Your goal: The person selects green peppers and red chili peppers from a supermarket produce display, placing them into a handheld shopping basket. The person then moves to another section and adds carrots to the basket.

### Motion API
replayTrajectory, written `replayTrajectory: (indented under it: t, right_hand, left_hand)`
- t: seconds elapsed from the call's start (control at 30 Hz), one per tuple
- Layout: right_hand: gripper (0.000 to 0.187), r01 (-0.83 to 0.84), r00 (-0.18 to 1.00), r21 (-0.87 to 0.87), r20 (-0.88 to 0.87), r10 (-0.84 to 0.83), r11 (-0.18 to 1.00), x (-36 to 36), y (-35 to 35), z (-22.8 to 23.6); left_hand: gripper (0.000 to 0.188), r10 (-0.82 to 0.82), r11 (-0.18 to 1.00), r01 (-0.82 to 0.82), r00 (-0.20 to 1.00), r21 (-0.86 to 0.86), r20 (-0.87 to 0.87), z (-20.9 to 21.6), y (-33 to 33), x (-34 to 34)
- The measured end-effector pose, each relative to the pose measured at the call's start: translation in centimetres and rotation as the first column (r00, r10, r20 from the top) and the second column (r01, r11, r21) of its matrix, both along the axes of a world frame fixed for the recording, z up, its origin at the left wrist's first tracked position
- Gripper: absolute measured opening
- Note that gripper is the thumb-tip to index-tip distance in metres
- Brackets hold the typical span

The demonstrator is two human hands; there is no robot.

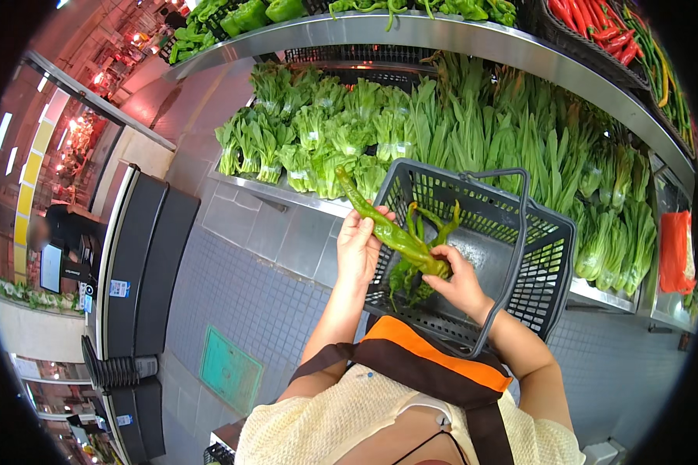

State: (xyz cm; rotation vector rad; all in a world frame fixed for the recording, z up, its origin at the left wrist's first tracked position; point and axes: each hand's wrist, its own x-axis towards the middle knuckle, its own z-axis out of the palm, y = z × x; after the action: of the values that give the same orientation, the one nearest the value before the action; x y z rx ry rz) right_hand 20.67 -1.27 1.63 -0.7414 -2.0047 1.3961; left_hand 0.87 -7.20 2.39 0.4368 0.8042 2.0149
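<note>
A long green chili pepper (402,239) is stretched between my two hands over the shopping basket. My left hand (359,242) grips it partway along, its thin tip pointing up and to the left. With my right hand (461,284) I pinch the thick end. Below, several more green peppers (448,227) lie inside the dark grey plastic basket (549,270), partly hidden by my hands and the held pepper. The basket's handle (512,252) stands up and arches over its right part, close to my right wrist.
Leafy greens (337,128) fill the metal shelf behind the basket. A raised metal ledge (442,29) above carries green peppers, with red chilies (593,27) at the right. At left stands a dark checkout counter (143,256) with a person (70,229) behind it.
</note>
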Motion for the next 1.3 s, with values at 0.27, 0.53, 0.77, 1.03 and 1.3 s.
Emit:
replayTrajectory:
  t: [0.27,0.53,0.77,1.03,1.3]
  right_hand:
    - [0.036,-0.201,0.974,-0.596,-0.203,0.096,0.777,-1.4,0.7,0.2]
    - [0.02,0.16,0.987,-0.324,0.075,-0.143,0.932,4.7,3.7,-4.6]
    - [0.026,0.639,0.7,-0.107,-0.33,-0.633,0.762,7.4,5.9,2.4]
    - [0.078,-0.04,0.942,0.749,0.249,-0.224,0.661,2.4,2.6,13.9]
    - [0.073,-0.146,0.989,0.595,0.111,0.099,0.79,0.0,2.4,12.9]
  left_hand:
    - [0.037,-0.217,0.969,0.218,0.976,-0.121,0.015,-0.8,0.9,3.1]
    - [0.033,-0.155,0.983,0.157,0.987,-0.093,0.026,-0.5,1.1,1.5]
    - [0.035,-0.098,0.986,0.088,0.993,-0.141,-0.062,0.3,1.7,3.0]
    - [0.037,-0.118,0.988,0.132,0.978,0.074,-0.172,6.7,3.1,7.9]
    - [0.046,0.197,0.979,-0.195,0.847,0.056,-0.493,7.8,3.7,5.5]
